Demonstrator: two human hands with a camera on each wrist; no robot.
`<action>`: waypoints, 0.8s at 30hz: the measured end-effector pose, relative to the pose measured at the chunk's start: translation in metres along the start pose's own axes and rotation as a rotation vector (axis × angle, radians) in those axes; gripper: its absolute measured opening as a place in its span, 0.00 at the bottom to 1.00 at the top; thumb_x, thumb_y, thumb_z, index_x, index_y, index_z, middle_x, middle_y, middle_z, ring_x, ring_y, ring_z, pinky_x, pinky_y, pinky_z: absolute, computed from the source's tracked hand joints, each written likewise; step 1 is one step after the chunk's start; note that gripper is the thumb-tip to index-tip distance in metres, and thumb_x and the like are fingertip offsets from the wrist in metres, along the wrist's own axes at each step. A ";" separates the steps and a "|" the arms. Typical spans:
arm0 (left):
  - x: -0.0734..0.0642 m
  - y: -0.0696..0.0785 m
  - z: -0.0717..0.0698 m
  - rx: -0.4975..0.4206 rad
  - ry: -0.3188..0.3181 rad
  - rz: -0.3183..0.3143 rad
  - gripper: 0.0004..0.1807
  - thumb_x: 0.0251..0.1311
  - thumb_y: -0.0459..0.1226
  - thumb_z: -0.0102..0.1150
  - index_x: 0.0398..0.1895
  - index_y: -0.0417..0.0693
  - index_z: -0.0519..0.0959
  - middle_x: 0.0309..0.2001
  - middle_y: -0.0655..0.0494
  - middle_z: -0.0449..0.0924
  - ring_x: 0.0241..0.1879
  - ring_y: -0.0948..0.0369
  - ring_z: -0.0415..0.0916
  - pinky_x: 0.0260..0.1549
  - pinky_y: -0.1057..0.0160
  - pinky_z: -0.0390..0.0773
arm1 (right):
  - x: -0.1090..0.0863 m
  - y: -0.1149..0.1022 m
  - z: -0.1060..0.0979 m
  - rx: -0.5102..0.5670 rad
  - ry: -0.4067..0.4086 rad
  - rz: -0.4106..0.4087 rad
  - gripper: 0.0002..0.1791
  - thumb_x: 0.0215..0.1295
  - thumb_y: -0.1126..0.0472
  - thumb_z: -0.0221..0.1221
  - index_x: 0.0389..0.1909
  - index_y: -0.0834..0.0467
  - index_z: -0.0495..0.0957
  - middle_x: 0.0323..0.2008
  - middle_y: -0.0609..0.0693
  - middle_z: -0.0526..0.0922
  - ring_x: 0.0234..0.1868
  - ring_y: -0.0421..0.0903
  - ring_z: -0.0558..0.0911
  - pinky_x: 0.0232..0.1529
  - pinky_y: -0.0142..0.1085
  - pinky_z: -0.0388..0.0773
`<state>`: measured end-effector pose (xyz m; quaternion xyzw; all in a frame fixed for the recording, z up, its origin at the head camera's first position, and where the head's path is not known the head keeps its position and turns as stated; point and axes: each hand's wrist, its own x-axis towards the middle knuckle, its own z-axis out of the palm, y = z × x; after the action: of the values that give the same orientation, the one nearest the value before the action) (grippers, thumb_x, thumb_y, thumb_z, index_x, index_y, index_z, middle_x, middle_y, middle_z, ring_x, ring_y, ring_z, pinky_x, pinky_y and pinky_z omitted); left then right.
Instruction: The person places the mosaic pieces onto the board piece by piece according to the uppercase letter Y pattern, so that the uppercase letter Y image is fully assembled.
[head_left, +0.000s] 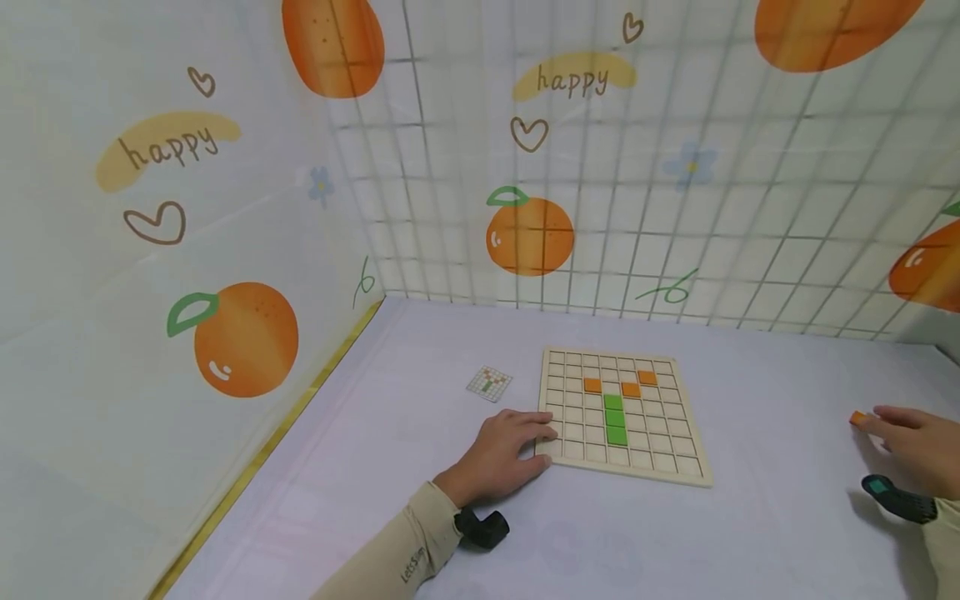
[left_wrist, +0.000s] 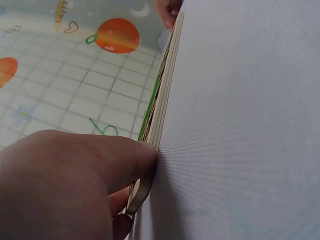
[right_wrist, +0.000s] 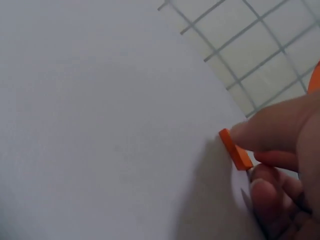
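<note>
A square wooden grid board (head_left: 652, 460) lies on the table, with three orange tiles (head_left: 631, 390) and a column of green tiles (head_left: 615, 418) set in its cells. My left hand (head_left: 504, 454) rests at the board's near left corner, fingertips on its left margin and thumb against the edge. In the left wrist view the thumb touches the board's side (left_wrist: 162, 100). Far to the right of the board, my right hand (head_left: 918, 442) pinches a small orange tile (right_wrist: 236, 151) between thumb and fingers, just above or at the table surface; contact is unclear.
Left of the board's far part lies a small pattern card (head_left: 490, 383) showing a coloured grid. Behind the table stands a wire grid (head_left: 600, 183) covered with orange-printed cloth. Yellow trim (head_left: 277, 442) runs along the table's left side.
</note>
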<state>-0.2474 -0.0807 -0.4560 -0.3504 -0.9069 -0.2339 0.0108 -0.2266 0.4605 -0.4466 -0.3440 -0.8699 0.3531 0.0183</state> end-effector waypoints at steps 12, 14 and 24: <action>-0.001 0.001 -0.001 0.003 -0.006 -0.006 0.19 0.69 0.47 0.57 0.61 0.58 0.80 0.70 0.65 0.69 0.66 0.59 0.65 0.64 0.50 0.63 | -0.006 -0.009 0.007 -0.036 0.032 0.031 0.27 0.79 0.62 0.45 0.72 0.73 0.57 0.68 0.77 0.56 0.64 0.71 0.59 0.65 0.61 0.63; 0.000 0.001 -0.001 0.003 -0.003 -0.006 0.19 0.69 0.47 0.57 0.60 0.58 0.80 0.70 0.65 0.69 0.66 0.59 0.65 0.64 0.50 0.63 | -0.007 -0.009 0.007 -0.052 0.039 0.019 0.27 0.79 0.62 0.45 0.71 0.73 0.57 0.66 0.77 0.57 0.62 0.71 0.61 0.62 0.61 0.66; -0.001 0.003 -0.002 -0.002 0.005 0.004 0.19 0.68 0.46 0.58 0.60 0.57 0.80 0.70 0.64 0.70 0.66 0.58 0.66 0.64 0.50 0.64 | -0.008 -0.004 0.009 -0.068 0.114 -0.142 0.26 0.73 0.67 0.50 0.65 0.78 0.57 0.55 0.79 0.62 0.50 0.71 0.67 0.43 0.56 0.71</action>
<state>-0.2453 -0.0805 -0.4531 -0.3516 -0.9060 -0.2355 0.0132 -0.2253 0.4474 -0.4491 -0.3014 -0.9011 0.3009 0.0810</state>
